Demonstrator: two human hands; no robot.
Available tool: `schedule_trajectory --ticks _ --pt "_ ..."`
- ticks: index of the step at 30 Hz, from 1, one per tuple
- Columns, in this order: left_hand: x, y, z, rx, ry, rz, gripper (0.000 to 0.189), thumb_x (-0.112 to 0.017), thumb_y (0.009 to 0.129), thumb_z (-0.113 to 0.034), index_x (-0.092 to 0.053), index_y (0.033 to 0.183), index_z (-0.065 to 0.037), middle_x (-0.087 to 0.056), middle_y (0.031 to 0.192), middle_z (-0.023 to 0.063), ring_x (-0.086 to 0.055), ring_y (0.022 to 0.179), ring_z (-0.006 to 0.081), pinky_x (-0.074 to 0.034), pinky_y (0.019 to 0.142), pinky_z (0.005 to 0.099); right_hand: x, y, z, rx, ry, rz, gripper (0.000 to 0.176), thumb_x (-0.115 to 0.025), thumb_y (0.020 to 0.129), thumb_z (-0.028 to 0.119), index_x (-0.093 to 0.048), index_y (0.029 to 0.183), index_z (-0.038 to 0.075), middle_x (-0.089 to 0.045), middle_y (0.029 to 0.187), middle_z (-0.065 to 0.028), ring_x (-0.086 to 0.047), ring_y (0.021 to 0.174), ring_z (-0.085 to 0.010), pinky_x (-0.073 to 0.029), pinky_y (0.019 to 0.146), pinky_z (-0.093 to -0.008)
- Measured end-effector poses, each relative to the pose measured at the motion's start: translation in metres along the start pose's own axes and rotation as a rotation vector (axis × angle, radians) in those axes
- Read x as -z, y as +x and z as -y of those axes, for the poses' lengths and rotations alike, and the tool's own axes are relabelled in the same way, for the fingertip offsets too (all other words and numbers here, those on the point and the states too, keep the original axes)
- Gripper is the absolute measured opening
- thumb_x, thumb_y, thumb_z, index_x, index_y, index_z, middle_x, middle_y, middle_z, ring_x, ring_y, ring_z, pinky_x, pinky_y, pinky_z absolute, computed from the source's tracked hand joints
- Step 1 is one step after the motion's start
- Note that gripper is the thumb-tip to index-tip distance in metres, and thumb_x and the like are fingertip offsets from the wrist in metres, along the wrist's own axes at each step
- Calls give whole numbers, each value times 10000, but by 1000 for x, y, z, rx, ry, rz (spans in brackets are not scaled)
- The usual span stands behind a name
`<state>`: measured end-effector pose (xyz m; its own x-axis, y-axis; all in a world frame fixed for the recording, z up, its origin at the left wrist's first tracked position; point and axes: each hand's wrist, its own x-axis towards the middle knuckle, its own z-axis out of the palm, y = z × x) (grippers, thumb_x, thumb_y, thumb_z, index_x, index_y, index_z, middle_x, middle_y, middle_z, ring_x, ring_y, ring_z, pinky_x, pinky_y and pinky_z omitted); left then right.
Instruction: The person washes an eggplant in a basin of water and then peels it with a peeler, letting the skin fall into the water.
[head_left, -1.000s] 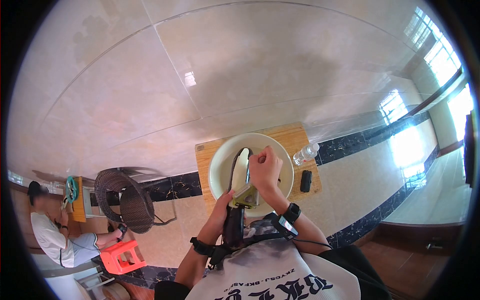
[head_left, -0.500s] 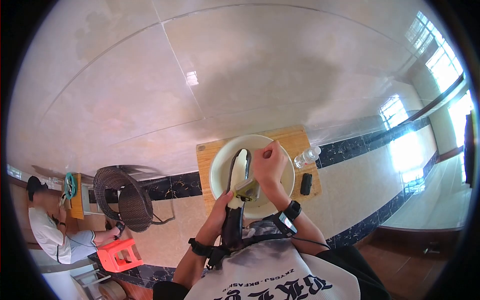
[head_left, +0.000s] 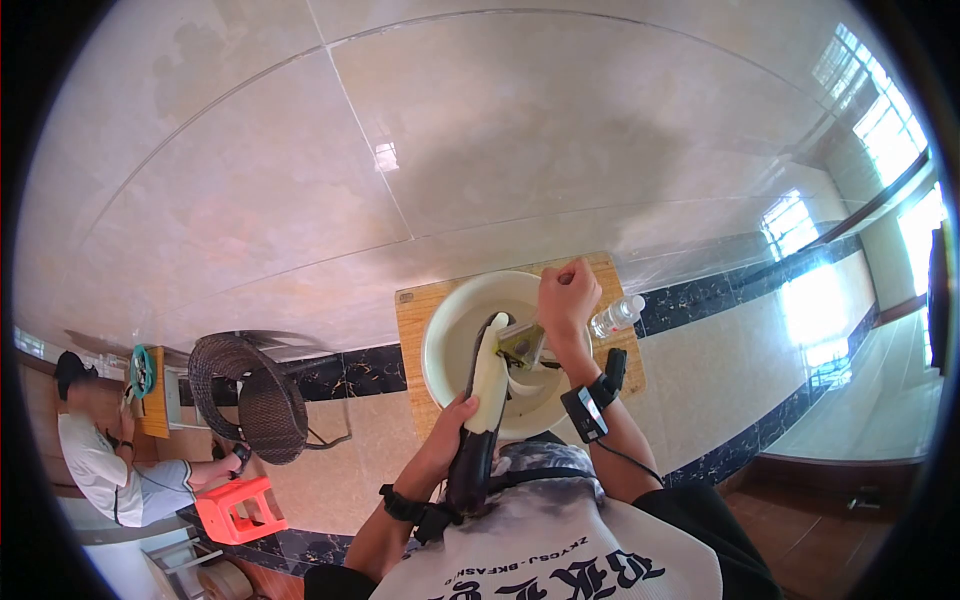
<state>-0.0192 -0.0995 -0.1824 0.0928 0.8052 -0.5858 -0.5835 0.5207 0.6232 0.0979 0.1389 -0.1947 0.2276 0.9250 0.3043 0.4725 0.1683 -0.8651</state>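
A long dark eggplant (head_left: 478, 455) slants over a white basin (head_left: 431, 345), its upper part peeled to pale flesh on the facing side. My left hand (head_left: 446, 436) is closed around its middle, just below the peeled stretch. In my right hand (head_left: 569, 300), held in a fist above the basin's right side, is a green peeler (head_left: 521, 347) whose head lies against or very close to the eggplant's peeled side. A pale curl of peel (head_left: 524, 386) hangs below the peeler. The peeler's handle is mostly hidden by my fingers.
The basin stands on a wooden stool or small table (head_left: 412, 318). A clear bottle (head_left: 617, 315) and a black object (head_left: 617, 370) are at its right. Leftward are a wicker chair (head_left: 270, 415), a red plastic stool (head_left: 240, 510) and a seated person (head_left: 105, 450). A tiled wall rises ahead.
My right hand and the peeler have moved right and slightly up, from across the eggplant to its right side. The pale peeled area now faces me more, and the eggplant's tip has shifted right.
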Motion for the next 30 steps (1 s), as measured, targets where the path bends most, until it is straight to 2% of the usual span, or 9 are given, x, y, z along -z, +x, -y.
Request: schedule_trajectory --ticks 2,5,9,15,21,27,30 --pt "-5 -6 -5 -12 8 26 559 -505 1043 -443 -455 1408 -22 -654 962 107 -684 709 171 -611 607 306 -2 8 -3 -23 -28 -13 189 -684 764 105 -541 678 19 -582 596 -132 -570 563 -332 -449 582 -447" --pt "0 -3 3 -54 41 22 557 -503 1050 -408 -436 1430 -6 -664 996 109 -689 730 164 -608 621 291 -6 17 -14 7 -46 -25 169 -673 764 83 -528 704 20 -587 601 -157 -589 574 -382 -454 576 -463" --pt "6 -2 13 -70 47 14 569 -505 1053 -375 -414 1465 8 -670 1056 105 -695 800 148 -603 663 276 -16 27 -32 -8 -50 -73 168 -683 761 92 -546 704 12 -597 610 -169 -599 584 -391 -466 591 -471" --pt "19 1 28 -98 103 44 581 -516 1049 -355 -409 1488 11 -658 1150 92 -679 929 141 -578 790 270 -22 36 -54 -101 -68 -103 196 -699 768 121 -560 705 -2 -614 642 -187 -616 627 -408 -482 638 -493" --pt "20 0 28 -62 42 75 622 -532 1034 -377 -393 1500 12 -657 1151 112 -689 911 164 -596 742 281 -27 31 -74 -158 -153 -79 200 -703 785 141 -574 749 -9 -639 702 -203 -630 695 -424 -482 680 -518" --pt "11 -11 22 -87 161 131 647 -548 1027 -431 -398 1476 10 -668 1091 144 -704 847 211 -618 685 339 -30 24 -109 -136 -244 -106 170 -676 800 109 -556 780 -9 -642 700 -241 -649 709 -464 -493 675 -545" --pt "6 -5 14 -20 -20 130 617 -535 1031 -467 -466 1408 16 -673 1046 162 -711 829 239 -624 700 358 -24 17 -107 -183 -265 -100 170 -689 793 109 -564 775 -5 -652 716 -219 -657 740 -441 -491 690 -532"
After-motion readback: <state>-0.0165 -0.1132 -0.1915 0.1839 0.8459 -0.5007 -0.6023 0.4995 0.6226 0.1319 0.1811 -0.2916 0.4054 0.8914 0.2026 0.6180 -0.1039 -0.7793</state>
